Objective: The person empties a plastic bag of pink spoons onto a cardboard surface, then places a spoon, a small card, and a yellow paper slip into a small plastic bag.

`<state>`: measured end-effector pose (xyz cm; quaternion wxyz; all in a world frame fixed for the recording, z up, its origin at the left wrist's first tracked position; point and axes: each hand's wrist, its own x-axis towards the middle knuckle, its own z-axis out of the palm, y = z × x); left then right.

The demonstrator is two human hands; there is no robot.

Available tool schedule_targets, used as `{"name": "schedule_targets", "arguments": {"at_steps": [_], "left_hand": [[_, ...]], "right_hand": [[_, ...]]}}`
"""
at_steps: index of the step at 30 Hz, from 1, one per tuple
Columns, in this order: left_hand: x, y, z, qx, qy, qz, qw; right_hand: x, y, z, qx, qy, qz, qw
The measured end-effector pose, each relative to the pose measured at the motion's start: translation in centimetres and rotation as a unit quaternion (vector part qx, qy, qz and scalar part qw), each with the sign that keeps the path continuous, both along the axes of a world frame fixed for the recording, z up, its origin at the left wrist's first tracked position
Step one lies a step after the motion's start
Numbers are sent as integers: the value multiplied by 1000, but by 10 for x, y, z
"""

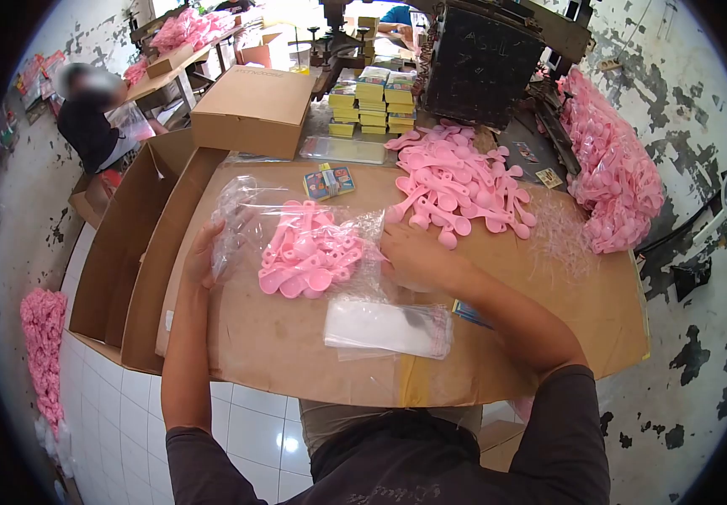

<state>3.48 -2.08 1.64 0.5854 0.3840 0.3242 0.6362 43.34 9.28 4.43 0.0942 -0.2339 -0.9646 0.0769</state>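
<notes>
A clear plastic bag [241,198] holding several pink spoons [309,252] lies on the cardboard-covered table [271,345]. My left hand [204,252] grips the bag's left side, its fingers partly hidden by the film. At the bag's right edge is my right hand [418,257], fingers curled against the plastic; what its fingertips hold is partly hidden. Just below the bag lies a stack of clear sleeves [380,326]. Behind it sits a banded bundle of cards [328,182]. A loose heap of pink spoons [456,181] spreads beyond my right hand.
An open cardboard box [119,261] stands left of the table, a closed box [254,105] at the back left. Yellow-edged card stacks [372,101] stand near a dark machine [481,67]. Bagged pink spoons [612,168] hang at the right. A person [90,122] sits at the far left.
</notes>
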Motion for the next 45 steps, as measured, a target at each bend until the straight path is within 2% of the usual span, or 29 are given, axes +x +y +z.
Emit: {"name": "schedule_targets", "arguments": {"at_steps": [2,3,5,7,9,10,11,12,14,15,16,17,19,22,24,26,27,29,31,34,37,40,43,45], "left_hand": [[14,3,4,-33,11,59,998],[8,7,-4,-50,95,80,991],[-6,19,-25,-82,260,121,954],[16,8,3,-79,152,106,979],[20,3,14,-83,87,97,988],[16,4,12,-89,76,93,989],[12,4,9,-96,63,89,989],[7,8,3,-78,19,48,996],[-4,13,-9,-43,-71,-31,996],[0,9,-3,-34,-73,-22,997],[11,5,10,-24,-75,-13,997],[18,3,17,-16,-77,-5,997],[21,-1,18,14,-47,-15,999],[27,-4,21,23,21,-9,999],[33,-3,22,18,40,1,999],[34,-2,25,11,28,11,999],[29,-2,23,1,36,29,999],[20,1,15,-19,45,67,997],[16,6,12,-9,58,71,996],[16,9,13,-13,61,77,995],[14,11,7,-24,55,83,995],[8,13,0,-36,58,96,993],[10,12,-2,-48,59,113,991],[14,10,1,-56,58,120,990]], "right_hand": [[7,8,28,-127,-68,-1,990],[13,15,45,-191,-102,-2,976],[41,41,70,-241,-76,32,967],[60,51,102,-275,-44,-167,946],[84,110,79,-16,-16,-165,986],[84,112,75,123,49,-175,976],[84,113,70,259,111,-181,942],[81,113,70,390,171,-182,886],[65,87,73,177,221,-123,951],[54,67,76,66,240,-90,964],[41,44,83,-72,160,-70,982],[28,23,83,-208,75,-50,974],[3,3,47,-156,73,70,983],[-28,-23,35,21,-17,1,1000],[-40,-17,26,16,92,64,994],[-46,-7,15,25,94,89,991],[-45,-5,16,35,41,84,995],[-38,-1,18,17,-6,73,997],[-30,-14,44,-43,6,56,997],[-8,-1,43,-111,37,19,993],[13,-1,50,-59,93,27,994],[43,9,64,-138,158,32,977],[72,21,112,-276,52,-140,950],[91,46,114,-182,124,-188,957]]}}
